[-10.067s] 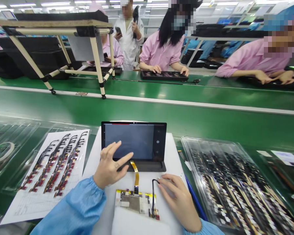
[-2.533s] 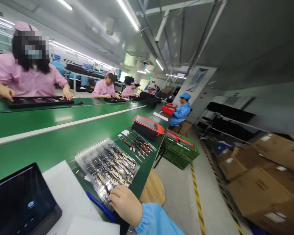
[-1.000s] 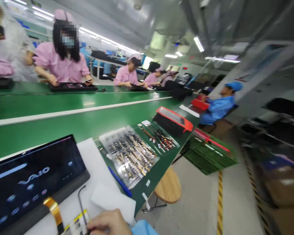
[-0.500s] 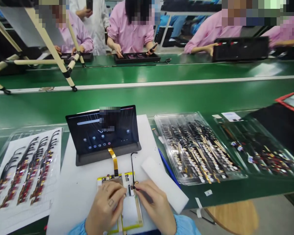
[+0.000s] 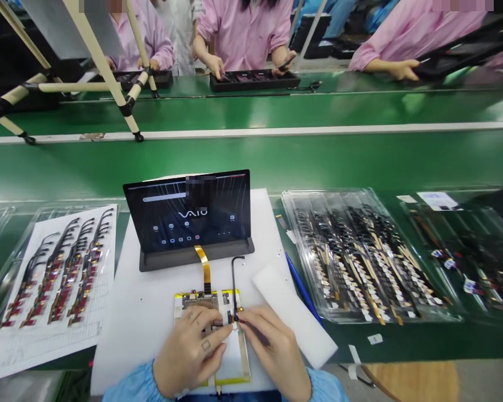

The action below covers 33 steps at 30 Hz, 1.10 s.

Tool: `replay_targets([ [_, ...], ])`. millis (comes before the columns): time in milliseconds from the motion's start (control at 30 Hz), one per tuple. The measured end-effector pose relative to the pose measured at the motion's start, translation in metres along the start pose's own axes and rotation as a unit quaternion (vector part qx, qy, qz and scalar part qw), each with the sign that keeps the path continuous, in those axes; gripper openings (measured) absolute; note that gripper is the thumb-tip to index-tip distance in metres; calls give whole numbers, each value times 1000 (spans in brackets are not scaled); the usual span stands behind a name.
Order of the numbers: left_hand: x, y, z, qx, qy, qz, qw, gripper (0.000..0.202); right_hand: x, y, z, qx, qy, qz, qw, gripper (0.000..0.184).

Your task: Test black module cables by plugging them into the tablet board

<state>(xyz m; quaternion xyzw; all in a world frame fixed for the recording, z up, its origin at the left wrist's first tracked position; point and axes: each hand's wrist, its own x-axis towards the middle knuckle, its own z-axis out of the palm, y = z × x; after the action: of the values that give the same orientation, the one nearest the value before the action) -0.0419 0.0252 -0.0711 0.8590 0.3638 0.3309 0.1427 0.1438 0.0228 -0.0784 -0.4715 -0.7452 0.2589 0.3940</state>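
1. The black cable [image 5: 233, 276] lies at the right side of the opened circuit-and-battery assembly [image 5: 235, 360], its far end bent right over the white foam board [image 5: 126, 312].
2. Its near end sits between the two hands, just left of the right hand's fingertips and just beyond the left index fingertip.
3. The right hand [image 5: 272, 346] has thumb and forefinger narrowly together at that end; the spot is small and partly covered, so I cannot tell whether they pinch it.
4. The left hand [image 5: 197, 346] curls over the assembly's left part, thumb slightly apart from the forefinger; whether it grips anything, I cannot tell.
5. A gold flex ribbon [image 5: 203, 265] runs from the assembly's far edge to the lit VAIO tablet screen [image 5: 213, 229], propped on the far side.
6. A white foam block [image 5: 293, 315] lies right of the right hand, beside a blue tool [image 5: 304, 290].
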Motion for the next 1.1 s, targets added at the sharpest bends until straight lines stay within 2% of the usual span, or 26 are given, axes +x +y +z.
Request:
replay_targets([
  [267,0,-1,-1,-21,-5,-21,1000,26,1,0,0,-8,-8,-12,1000,16],
  [833,-1,0,-1,-9,-3,-8,1000,29,4,-4,3,-31,-9,-41,999,17],
  [1100,2,5,2,75,2,0,997,31,1,-2,5,-39,-6,-52,998,20],
])
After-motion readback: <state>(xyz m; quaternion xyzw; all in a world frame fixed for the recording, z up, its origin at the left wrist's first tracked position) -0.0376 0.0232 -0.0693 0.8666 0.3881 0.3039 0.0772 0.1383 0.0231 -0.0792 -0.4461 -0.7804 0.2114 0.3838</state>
